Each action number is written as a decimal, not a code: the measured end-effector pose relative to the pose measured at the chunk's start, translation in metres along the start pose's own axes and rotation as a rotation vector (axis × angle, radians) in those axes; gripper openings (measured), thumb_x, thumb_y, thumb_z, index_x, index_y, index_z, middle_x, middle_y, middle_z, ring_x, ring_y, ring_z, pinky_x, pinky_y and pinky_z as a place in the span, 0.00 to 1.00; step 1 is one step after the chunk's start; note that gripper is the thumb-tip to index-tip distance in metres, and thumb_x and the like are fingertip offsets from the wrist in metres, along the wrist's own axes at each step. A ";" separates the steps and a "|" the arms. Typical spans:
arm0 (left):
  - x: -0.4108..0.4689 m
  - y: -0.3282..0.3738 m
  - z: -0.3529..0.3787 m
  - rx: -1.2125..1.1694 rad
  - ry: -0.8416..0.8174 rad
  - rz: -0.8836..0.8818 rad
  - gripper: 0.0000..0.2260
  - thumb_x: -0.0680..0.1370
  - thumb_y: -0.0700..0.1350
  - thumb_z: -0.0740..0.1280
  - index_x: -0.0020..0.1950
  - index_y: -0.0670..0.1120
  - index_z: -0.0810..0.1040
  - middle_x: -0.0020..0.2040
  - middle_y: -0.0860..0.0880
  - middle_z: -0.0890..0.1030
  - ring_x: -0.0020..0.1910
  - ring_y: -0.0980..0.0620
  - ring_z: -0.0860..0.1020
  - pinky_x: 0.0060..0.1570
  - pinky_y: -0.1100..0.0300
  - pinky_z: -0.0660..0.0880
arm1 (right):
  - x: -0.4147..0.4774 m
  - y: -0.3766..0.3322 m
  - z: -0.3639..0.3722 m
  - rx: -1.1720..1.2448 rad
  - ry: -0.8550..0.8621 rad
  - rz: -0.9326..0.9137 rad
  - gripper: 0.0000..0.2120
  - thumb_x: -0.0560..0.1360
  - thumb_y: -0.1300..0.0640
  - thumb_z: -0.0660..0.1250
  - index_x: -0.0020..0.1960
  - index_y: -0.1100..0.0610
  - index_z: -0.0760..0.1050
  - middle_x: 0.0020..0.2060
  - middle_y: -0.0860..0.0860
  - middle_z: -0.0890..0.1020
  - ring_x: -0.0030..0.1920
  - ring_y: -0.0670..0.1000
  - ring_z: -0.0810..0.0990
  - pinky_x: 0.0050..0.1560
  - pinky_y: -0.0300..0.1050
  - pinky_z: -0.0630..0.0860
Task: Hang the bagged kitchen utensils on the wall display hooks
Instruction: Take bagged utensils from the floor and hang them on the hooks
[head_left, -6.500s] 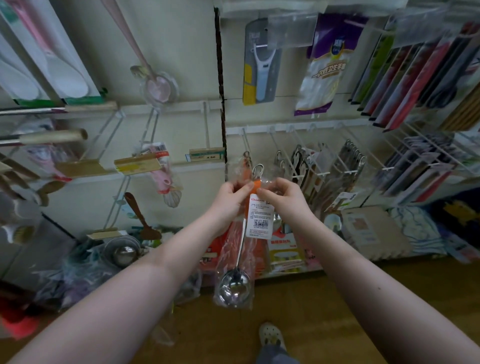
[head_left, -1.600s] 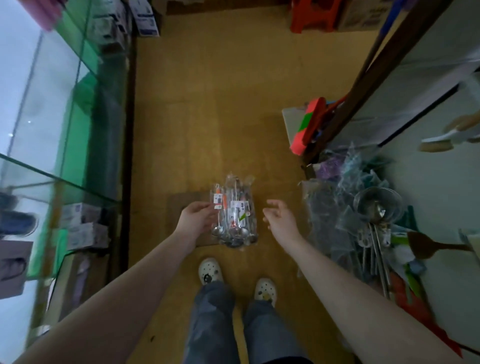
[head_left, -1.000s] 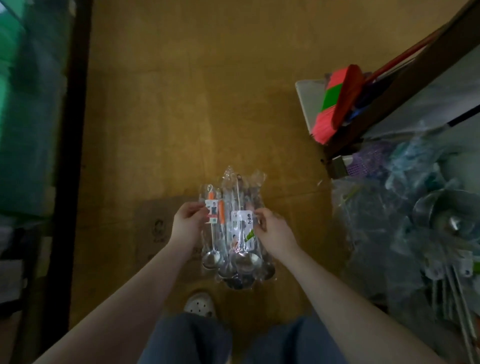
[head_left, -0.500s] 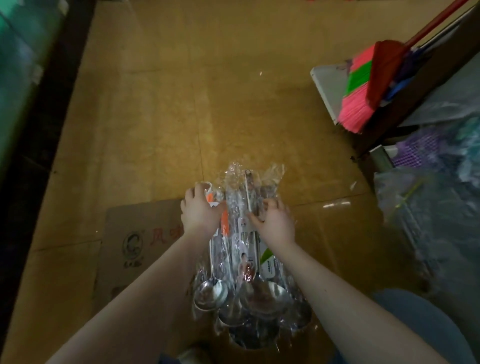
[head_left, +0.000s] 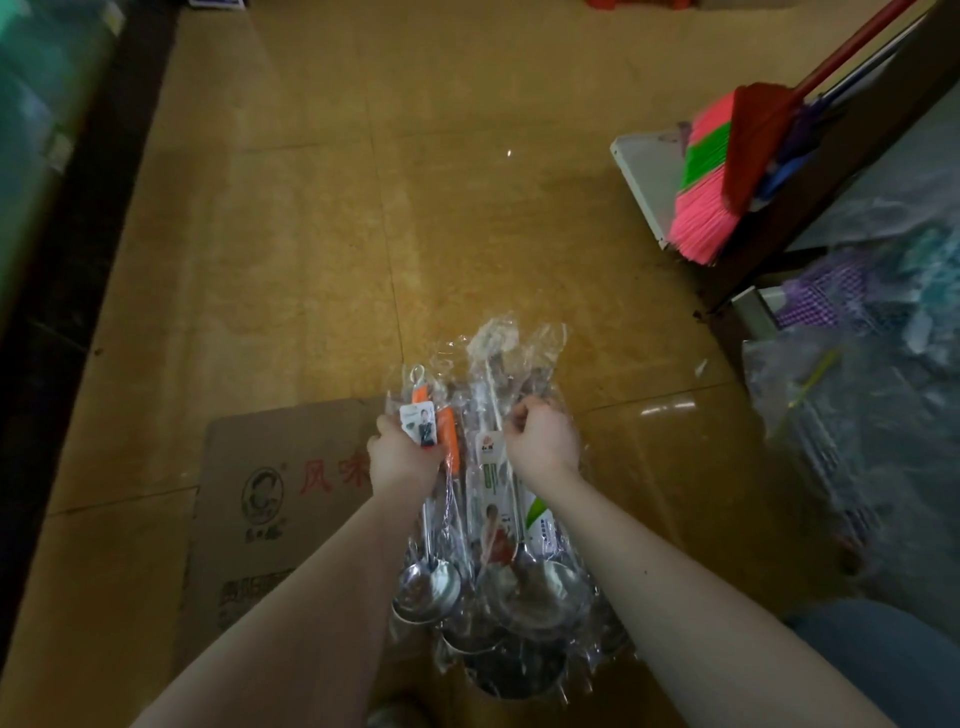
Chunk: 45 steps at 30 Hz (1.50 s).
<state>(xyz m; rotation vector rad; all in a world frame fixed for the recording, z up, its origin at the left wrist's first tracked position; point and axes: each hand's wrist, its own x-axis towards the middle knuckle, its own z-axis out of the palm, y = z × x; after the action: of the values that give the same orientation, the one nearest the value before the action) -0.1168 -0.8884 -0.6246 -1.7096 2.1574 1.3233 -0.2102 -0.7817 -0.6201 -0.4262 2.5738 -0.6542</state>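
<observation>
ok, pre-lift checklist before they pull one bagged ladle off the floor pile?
1. Left hand gripping the orange-handled ladle bag: ok.
2. Right hand closed on a neighbouring bag: ok.
3. Chosen bag free of the pile: not ok, bags overlap.
4. Hang hole at the bag top intact: cannot tell.
5. Wall hooks in view: not ok.
6. Floor beyond the pile unobstructed: ok.

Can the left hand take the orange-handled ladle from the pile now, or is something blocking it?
Probably yes. The left hand already grips the bag of the orange-handled ladle, which lies on top at the pile's left edge; nothing covers it.
</observation>
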 end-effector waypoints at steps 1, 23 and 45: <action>-0.002 0.000 0.000 0.046 0.028 -0.027 0.30 0.73 0.45 0.73 0.69 0.40 0.61 0.66 0.37 0.66 0.62 0.38 0.70 0.58 0.47 0.71 | -0.003 0.001 -0.002 0.045 0.012 -0.007 0.06 0.75 0.59 0.64 0.41 0.50 0.70 0.52 0.52 0.78 0.58 0.56 0.75 0.59 0.55 0.74; -0.015 0.008 -0.025 -0.649 -0.223 -0.115 0.34 0.74 0.49 0.71 0.74 0.39 0.60 0.64 0.40 0.74 0.60 0.41 0.75 0.61 0.46 0.72 | -0.032 -0.036 -0.067 0.666 -0.179 0.056 0.35 0.73 0.36 0.61 0.74 0.54 0.62 0.71 0.52 0.68 0.69 0.55 0.68 0.68 0.53 0.63; -0.142 0.150 -0.129 -0.584 -0.211 -0.015 0.33 0.74 0.68 0.59 0.70 0.46 0.69 0.49 0.52 0.79 0.40 0.56 0.77 0.23 0.66 0.73 | -0.103 -0.113 -0.248 0.715 -0.087 0.046 0.27 0.79 0.41 0.55 0.67 0.61 0.69 0.65 0.59 0.74 0.64 0.56 0.74 0.59 0.44 0.71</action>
<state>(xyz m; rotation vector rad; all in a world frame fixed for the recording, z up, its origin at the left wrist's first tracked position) -0.1331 -0.8668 -0.3827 -1.6315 1.7400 2.1732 -0.2233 -0.7434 -0.3314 -0.1454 2.0712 -1.4171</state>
